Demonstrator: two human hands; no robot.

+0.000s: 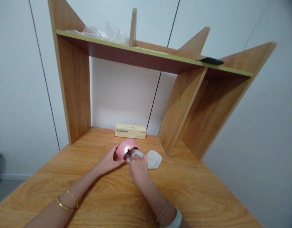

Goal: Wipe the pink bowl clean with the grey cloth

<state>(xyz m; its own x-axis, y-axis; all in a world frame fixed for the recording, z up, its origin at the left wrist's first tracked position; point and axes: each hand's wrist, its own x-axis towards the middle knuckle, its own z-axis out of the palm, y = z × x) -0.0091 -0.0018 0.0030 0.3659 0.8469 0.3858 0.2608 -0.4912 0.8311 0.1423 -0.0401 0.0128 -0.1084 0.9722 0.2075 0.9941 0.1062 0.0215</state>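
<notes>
A shiny pink bowl [126,146] is tipped on its side above the desk, its mouth facing right and toward me. My left hand [112,158] grips it from the left, thumb below and fingers behind. At the bowl's mouth, my right hand [138,166] presses a white cloth or tissue [154,159] inside. Part of that white piece trails out to the right of my right hand and rests on the desk. The fingertips of my right hand are partly hidden within the bowl.
A cream cling-film box [130,131] stands behind the bowl on the wooden desk [105,196]. Wooden uprights [76,88] flank the back, carrying a shelf [146,52]. On the shelf lie a clear plastic bag [105,34] and a dark flat object [211,60].
</notes>
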